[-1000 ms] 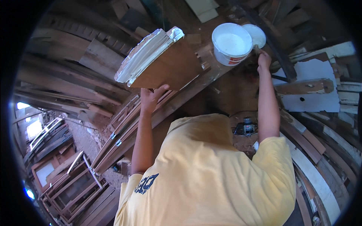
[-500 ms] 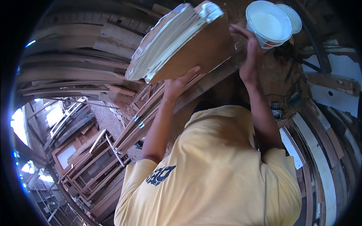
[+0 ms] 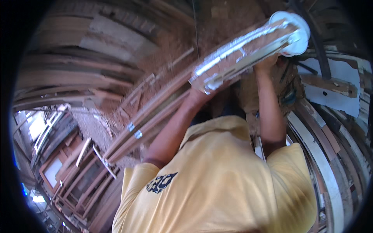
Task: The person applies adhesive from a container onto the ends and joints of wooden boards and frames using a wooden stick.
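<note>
A brown wooden block (image 3: 254,48), its edges smeared with white glue-like paste, lies slantwise across my view, one edge face turned up toward me. My left hand (image 3: 202,96) grips it from below at its near left end, the fingers mostly hidden behind the wood. Under its far right end is my right hand (image 3: 267,64), closed against the underside, with fingertips out of sight. A white plastic bucket (image 3: 305,33) stands just beyond that right end, partly covered by the wood. Motion blurs the block somewhat.
Long wooden strips (image 3: 155,110) with small shiny bands run beneath the block toward the lower left. Stacked planks (image 3: 74,66) fill the left side. Curved-looking boards (image 3: 326,155) and a white panel (image 3: 338,97) lie at the right. Wooden frames (image 3: 77,178) lean at the lower left.
The block has swung right and turned, so its broad brown face no longer shows. My right hand has moved from beside it to beneath its right end, nearer the bucket.
</note>
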Tool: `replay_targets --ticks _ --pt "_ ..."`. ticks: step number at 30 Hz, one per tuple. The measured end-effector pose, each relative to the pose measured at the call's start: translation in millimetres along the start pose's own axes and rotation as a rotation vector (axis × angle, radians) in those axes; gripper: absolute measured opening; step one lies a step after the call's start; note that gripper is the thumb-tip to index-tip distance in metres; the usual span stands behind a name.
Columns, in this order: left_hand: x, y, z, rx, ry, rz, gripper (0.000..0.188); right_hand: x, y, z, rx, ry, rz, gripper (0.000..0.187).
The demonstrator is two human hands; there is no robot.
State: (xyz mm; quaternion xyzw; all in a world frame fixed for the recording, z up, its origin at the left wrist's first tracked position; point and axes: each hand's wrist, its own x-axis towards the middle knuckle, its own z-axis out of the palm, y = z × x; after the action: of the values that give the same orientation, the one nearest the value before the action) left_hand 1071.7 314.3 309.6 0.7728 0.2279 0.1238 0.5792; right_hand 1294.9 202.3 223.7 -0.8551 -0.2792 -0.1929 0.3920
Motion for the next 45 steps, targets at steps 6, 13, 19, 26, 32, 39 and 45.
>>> replay_targets --ticks 6,13,19,26,32,39,45 --pt "2 21 -11 -0.034 0.136 0.044 0.040 -21 -58 -34 0.858 -0.023 0.606 0.046" --pt "9 22 3 -0.237 0.099 -0.016 0.045 -153 -2 -2 -0.027 -0.376 0.625 0.090" --pt "15 24 -1 -0.258 0.123 0.072 0.048 -133 -29 7 0.089 -0.426 0.755 0.092" --pt "15 19 -1 -0.352 0.083 0.146 0.043 -122 -46 2 0.002 -0.468 0.766 0.086" --pt "15 22 2 -0.407 0.070 0.148 0.040 -135 -68 -9 -0.034 -0.566 0.693 0.065" --pt "14 29 2 -0.359 0.073 0.123 0.030 -135 -99 -22 -0.152 -0.685 0.573 0.049" --pt "16 24 0 -0.377 0.072 0.092 0.028 -139 -98 -33 -0.141 -0.809 0.509 0.043"
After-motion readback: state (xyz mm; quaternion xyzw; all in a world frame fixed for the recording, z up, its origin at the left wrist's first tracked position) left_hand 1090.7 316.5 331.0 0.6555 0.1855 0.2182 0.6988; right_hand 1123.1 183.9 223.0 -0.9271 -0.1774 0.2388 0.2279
